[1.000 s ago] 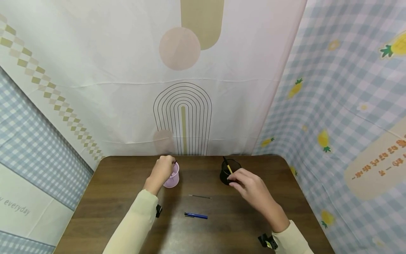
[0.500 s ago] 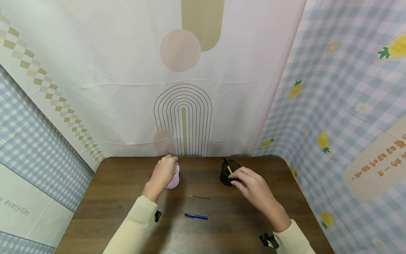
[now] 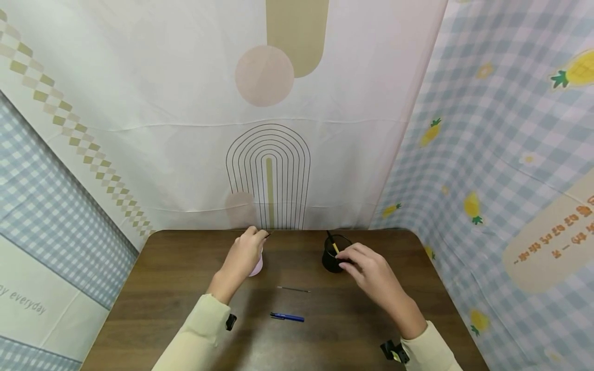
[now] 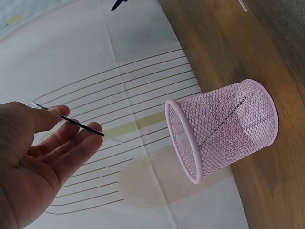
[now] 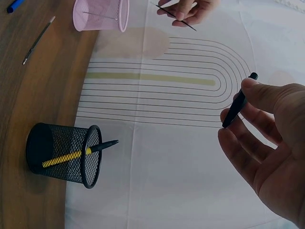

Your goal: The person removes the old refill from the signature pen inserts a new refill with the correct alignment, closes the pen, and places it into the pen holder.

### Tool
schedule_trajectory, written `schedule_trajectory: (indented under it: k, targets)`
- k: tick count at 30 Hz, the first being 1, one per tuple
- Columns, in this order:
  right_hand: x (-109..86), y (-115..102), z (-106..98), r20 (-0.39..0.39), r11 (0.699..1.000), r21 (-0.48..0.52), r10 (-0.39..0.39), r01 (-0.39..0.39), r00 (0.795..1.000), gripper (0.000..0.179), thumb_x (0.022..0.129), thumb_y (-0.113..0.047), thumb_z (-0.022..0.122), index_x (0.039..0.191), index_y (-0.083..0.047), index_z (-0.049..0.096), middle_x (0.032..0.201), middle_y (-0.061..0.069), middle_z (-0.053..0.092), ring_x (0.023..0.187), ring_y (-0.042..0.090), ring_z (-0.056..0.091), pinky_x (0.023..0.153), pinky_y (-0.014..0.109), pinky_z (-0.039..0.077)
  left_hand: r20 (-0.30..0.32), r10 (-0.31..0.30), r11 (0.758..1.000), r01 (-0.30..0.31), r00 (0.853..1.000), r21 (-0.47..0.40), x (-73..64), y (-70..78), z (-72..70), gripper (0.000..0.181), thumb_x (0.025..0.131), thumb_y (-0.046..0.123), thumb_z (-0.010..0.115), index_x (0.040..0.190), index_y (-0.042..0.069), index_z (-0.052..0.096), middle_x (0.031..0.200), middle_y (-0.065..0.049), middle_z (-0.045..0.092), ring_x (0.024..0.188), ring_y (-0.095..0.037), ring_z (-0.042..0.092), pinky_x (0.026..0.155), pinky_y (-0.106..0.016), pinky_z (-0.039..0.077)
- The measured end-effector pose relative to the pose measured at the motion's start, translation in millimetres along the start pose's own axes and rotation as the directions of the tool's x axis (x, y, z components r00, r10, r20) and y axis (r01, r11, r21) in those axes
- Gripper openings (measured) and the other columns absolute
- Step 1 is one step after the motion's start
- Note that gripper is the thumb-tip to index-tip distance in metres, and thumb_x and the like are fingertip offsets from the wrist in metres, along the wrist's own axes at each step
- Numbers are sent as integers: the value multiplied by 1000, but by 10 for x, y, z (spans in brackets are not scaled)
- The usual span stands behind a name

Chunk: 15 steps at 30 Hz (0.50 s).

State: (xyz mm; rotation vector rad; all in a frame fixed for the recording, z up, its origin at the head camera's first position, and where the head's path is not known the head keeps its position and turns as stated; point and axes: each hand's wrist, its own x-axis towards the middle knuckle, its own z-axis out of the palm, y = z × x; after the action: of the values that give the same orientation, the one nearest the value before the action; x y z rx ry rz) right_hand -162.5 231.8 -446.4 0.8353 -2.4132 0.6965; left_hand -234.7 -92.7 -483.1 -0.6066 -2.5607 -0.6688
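My left hand (image 3: 241, 260) is raised over the pink mesh pen holder (image 4: 238, 148) and covers most of it in the head view. Between its thumb and fingers it pinches a thin pen refill (image 4: 88, 128), dark with clear ends. Another refill (image 4: 224, 120) leans inside the pink holder, seen through the mesh. My right hand (image 3: 371, 270) pinches a short black pen (image 5: 234, 109) near the mouth of the black mesh pen holder (image 5: 62, 138), which appears apart from it in the right wrist view. A yellow-and-black pen (image 5: 102, 145) leans in that holder.
On the brown wooden table (image 3: 176, 288) a slim refill (image 3: 294, 289) lies between the two holders. Nearer to me is a blue pen (image 3: 287, 317). A patterned cloth (image 3: 185, 170) hangs behind the table's far edge, with checked cloth (image 3: 464, 154) at the right.
My left hand has moved a little to the right over the pink holder, carrying the refill, and now hides more of the holder. The right hand has stayed almost still.
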Motion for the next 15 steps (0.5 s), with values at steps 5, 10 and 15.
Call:
schedule_trajectory:
  k: [5,10,15]
  targets:
    - [10,4,-8,-12,1000,7,-12,12,1000,25,83,-5,83,103,-16,74,103,-7,69,84,6,65,68,19,53,-63,67,998,-68,996,-11,-31,32,-17,11,98,5,67,106,4,74,89,-9,60,67,-27,67,61,-41,58]
    - [6,17,-9,-15,1000,7,-9,9,1000,25,83,-4,83,103,-17,74,103,-8,69,85,5,66,69,19,54,-108,131,991,-130,986,14,-49,50,-10,13,94,4,72,106,6,76,90,-7,61,68,-22,66,63,-38,57]
    - [-4,25,-1,-13,1000,10,-6,6,1000,25,83,-5,83,103,-17,74,102,-7,69,84,5,66,68,18,53,-182,199,980,-195,963,41,-57,86,0,12,91,3,75,102,8,77,87,-6,61,65,-20,63,57,-36,52]
